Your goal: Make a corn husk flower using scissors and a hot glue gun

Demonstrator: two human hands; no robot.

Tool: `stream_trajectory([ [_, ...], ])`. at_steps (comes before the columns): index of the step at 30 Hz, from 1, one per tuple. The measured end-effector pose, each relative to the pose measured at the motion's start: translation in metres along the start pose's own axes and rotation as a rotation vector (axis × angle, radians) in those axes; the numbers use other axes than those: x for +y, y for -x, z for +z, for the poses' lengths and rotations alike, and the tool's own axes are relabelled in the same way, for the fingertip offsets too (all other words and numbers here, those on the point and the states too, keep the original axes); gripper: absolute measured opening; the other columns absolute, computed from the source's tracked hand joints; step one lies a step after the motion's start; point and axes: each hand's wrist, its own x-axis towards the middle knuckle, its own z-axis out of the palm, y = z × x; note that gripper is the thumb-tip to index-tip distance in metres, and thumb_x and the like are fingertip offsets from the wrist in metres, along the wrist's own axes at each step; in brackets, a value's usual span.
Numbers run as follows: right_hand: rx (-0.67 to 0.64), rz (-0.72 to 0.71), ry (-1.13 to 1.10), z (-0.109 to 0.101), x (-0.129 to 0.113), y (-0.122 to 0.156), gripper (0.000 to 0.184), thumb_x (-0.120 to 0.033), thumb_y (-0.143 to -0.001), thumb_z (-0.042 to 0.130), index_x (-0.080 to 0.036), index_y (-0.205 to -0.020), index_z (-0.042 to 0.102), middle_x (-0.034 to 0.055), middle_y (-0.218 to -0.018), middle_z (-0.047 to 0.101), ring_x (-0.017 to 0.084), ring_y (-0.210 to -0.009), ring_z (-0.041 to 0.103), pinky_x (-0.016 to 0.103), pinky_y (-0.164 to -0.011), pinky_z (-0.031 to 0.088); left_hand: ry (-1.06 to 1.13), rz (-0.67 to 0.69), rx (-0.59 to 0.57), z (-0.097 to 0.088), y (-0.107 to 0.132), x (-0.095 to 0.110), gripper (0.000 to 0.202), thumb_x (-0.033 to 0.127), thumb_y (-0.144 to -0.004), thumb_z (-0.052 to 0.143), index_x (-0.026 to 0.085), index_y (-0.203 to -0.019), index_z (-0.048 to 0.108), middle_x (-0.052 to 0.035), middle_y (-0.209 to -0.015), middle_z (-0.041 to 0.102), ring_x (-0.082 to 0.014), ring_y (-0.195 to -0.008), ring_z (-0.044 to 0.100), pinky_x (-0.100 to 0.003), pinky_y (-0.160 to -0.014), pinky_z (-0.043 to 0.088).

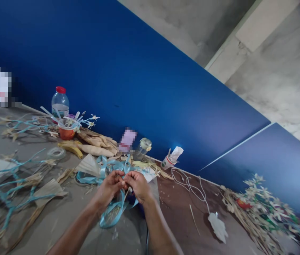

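Observation:
My left hand (112, 185) and my right hand (138, 186) meet over the near part of the table, fingertips pinched close together. Between them they grip a light blue ribbon (110, 222), whose loops hang below the fingers; the exact spot being pinched is hidden. More loops of blue ribbon lie just behind my hands. A pale dried husk piece (88, 165) rests to the left of them. Further left lie branching stems wrapped in blue (9, 205) with dried husk leaves on them.
Along the blue partition (139, 78) stand a red-capped bottle (60, 102), an orange-and-white cup (67, 132), a clear jar (142, 148) and a white cup (168, 162). A tape roll (56, 153) lies left. White cable (192, 189) and husk flowers (264, 194) are right.

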Motion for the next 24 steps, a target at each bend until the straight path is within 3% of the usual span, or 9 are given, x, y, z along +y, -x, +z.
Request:
stream_trajectory([
  [3,-0.029,-0.057,0.019,0.004,-0.005,0.0,0.029,-0.042,-0.07,0.068,-0.016,-0.063,0.057,-0.0037,-0.048,0.054,0.008,-0.046,0.045,0.021,-0.051,0.037,0.118,-0.046,-0.008,-0.001,0.002,0.003,0.046,0.031,-0.06,0.08,0.017,-0.091,0.049,0.0037,-0.055,0.059,-0.0016,-0.035,0.032,-0.014,-0.036,0.02],
  [9,-0.121,-0.272,0.18,0.009,-0.012,-0.006,0.024,-0.04,-0.078,0.061,-0.019,-0.066,0.059,-0.0024,-0.055,0.058,0.011,-0.053,0.051,0.024,-0.058,0.044,0.321,-0.166,0.011,-0.01,0.006,0.008,0.039,0.018,-0.067,0.076,0.019,-0.097,0.052,0.003,-0.063,0.06,-0.0064,-0.05,0.055,-0.014,-0.047,0.039],
  [11,-0.106,-0.341,0.267,0.005,-0.013,-0.016,0.025,-0.039,-0.083,0.056,-0.019,-0.07,0.063,-0.0001,-0.06,0.06,0.013,-0.059,0.055,0.025,-0.062,0.045,0.312,-0.136,0.01,-0.013,0.004,0.007,0.037,0.02,-0.069,0.074,0.019,-0.098,0.051,0.0035,-0.063,0.06,-0.0046,-0.047,0.052,-0.013,-0.045,0.036],
  [13,-0.001,-0.376,0.405,-0.002,-0.014,-0.031,0.029,-0.038,-0.088,0.046,-0.018,-0.084,0.067,0.0025,-0.069,0.064,0.014,-0.064,0.057,0.026,-0.064,0.047,0.278,-0.079,0.008,-0.012,0.002,0.005,0.036,0.023,-0.071,0.073,0.019,-0.097,0.05,0.0037,-0.063,0.06,-0.0015,-0.039,0.042,-0.012,-0.04,0.029],
  [16,0.152,-0.369,0.769,-0.013,-0.016,-0.062,0.036,-0.026,-0.088,0.042,-0.018,-0.12,0.057,0.006,-0.095,0.069,0.017,-0.083,0.062,0.029,-0.08,0.047,0.229,-0.044,0.024,-0.009,0.0,0.003,0.038,0.027,-0.069,0.074,0.018,-0.095,0.049,0.0037,-0.062,0.06,0.001,-0.035,0.028,-0.013,-0.037,0.019],
  [19,0.155,-0.254,1.187,-0.017,-0.016,-0.092,0.046,-0.02,-0.088,0.042,-0.015,-0.134,0.045,0.0122,-0.117,0.063,0.022,-0.104,0.059,0.031,-0.09,0.043,0.193,-0.069,0.045,-0.004,0.0,0.004,0.044,0.029,-0.063,0.077,0.017,-0.093,0.048,0.0033,-0.061,0.06,0.0009,-0.035,0.026,-0.015,-0.038,0.017],
  [24,0.104,-0.084,1.52,-0.012,-0.013,-0.121,0.056,-0.019,-0.086,0.043,-0.014,-0.141,0.033,0.0149,-0.109,0.067,0.026,-0.098,0.063,0.033,-0.08,0.045,0.156,-0.115,0.084,-0.004,0.002,0.007,0.048,0.032,-0.06,0.079,0.017,-0.093,0.046,0.0027,-0.059,0.06,0.0008,-0.035,0.024,-0.016,-0.039,0.016],
])
